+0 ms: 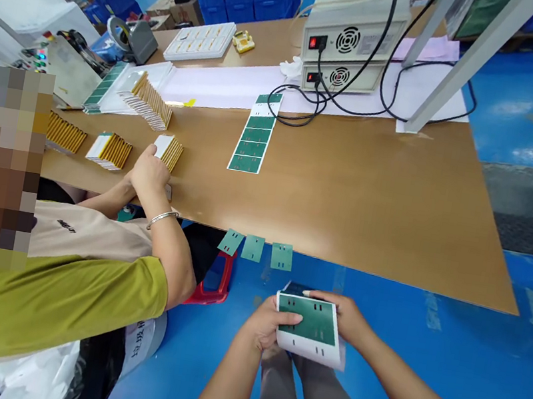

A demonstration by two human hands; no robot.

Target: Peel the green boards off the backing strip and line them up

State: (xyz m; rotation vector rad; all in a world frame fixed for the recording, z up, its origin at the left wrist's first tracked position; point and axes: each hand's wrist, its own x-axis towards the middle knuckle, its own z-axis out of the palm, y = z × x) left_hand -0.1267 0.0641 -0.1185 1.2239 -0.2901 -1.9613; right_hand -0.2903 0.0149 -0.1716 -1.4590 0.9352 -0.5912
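Note:
In front of my lap I hold a sheet of green labels on white backing (308, 319), bent over at its top edge. My left hand (267, 324) grips its left side, thumb lying across the green face. My right hand (342, 314) is closed at the upper right edge, its fingertips partly hidden behind the sheet near a dark folded part. Three separate green labels (253, 248) hang in a row from the table's front edge. A longer strip of green labels (254, 139) lies flat on the brown table (373, 196).
A co-worker's hand (149, 171) touches a stack of yellow-edged white pieces (173, 152) at the left. More such stacks (147, 103) stand nearby. Two power units (349, 44) with loose black cables sit at the back, beside a white metal post (470, 63). Below is a red stool (215, 286).

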